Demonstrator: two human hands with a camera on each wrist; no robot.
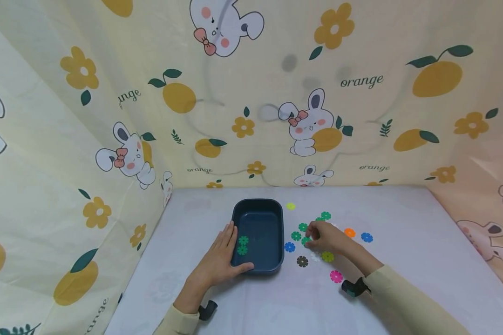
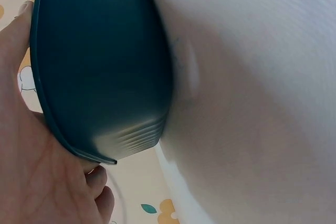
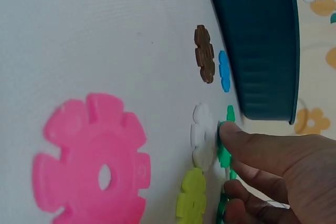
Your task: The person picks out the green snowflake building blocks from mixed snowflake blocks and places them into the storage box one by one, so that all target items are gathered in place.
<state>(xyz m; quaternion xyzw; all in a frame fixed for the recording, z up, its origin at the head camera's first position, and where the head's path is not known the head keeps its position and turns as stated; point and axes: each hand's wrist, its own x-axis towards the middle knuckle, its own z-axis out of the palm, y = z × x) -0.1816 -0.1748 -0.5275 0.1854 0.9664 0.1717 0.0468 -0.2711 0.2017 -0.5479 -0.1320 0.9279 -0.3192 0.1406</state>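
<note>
A dark blue tray (image 1: 257, 202) stands on the table, with two green flower-shaped discs (image 1: 242, 245) inside at its left. My left hand (image 1: 218, 260) rests on the tray, its straight fingers along the left rim and its thumb at the near rim. To the tray's right, my right hand (image 1: 324, 237) is low over the scattered discs. Its thumb and fingers are bent round a green disc (image 3: 224, 148) near the table; the far fingertips are partly hidden in the right wrist view. More green discs (image 1: 296, 236) lie just left of this hand.
Around the right hand lie a brown disc (image 1: 302, 261), a blue disc (image 1: 289, 247), a white disc (image 3: 202, 136), a yellow-green disc (image 1: 328, 257) and a pink disc (image 1: 336, 276). Farther right are an orange disc (image 1: 350, 232) and another blue disc (image 1: 366, 237). A printed curtain (image 1: 243, 83) hangs behind.
</note>
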